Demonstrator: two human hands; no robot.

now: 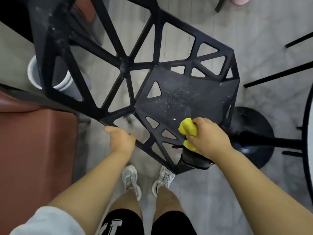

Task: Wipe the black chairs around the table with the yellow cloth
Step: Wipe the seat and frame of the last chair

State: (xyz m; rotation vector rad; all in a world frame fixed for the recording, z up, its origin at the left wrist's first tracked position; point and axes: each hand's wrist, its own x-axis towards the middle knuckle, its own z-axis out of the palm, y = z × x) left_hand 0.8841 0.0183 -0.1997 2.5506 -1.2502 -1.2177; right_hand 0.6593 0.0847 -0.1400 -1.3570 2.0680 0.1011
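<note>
Bunching the yellow cloth (187,129) into a wad, the right hand (209,138) has its fingers (198,120) curled over the top and the thumb pinching from below, so the cloth presses on the near edge of the black chair (108,53). Just beyond those fingertips lies the solid seat panel (177,99), scattered with pale dust specks. Across the seat, the left hand (121,139) wraps its fingers (108,128) round the frame's near corner and appears to steady it. The step in hand looks like the first pass over the seat. It would probably go best with the cloth opened flatter, pushed away from the fingers in overlapping strokes across the specks, then run along each strut; a tight wad may snag in the triangular openings. Under the right wrist sits a dark object I cannot identify, and further out stands a round black pedestal base (254,133).
</note>
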